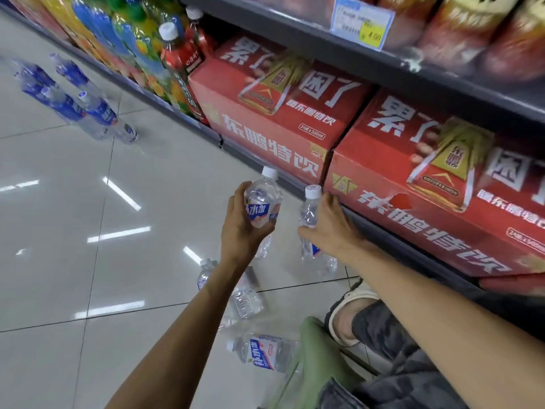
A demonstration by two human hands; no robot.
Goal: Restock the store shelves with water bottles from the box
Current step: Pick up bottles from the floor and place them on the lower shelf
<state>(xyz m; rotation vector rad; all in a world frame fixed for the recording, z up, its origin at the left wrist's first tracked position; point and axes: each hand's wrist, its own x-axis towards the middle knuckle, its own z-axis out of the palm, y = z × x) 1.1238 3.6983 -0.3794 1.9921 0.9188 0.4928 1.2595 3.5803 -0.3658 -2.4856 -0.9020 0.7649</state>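
Observation:
My left hand (240, 228) grips a clear water bottle (262, 199) with a white cap and blue label, held upright above the floor. My right hand (330, 228) holds a second clear water bottle (309, 211) around its middle, just in front of the low shelf's edge (383, 231). Below my arms, several more water bottles lie on the tiled floor: one (264, 351) near my knee, another (246, 293) partly hidden by my left forearm.
Two red drink cartons (265, 122) (442, 184) fill the bottom shelf. Coloured drink bottles (141, 45) line the shelf further left. A group of blue-labelled water bottles (76, 98) stands on the floor at far left. A green plastic wrap (312, 355) and my shoe (351, 314) are at lower right.

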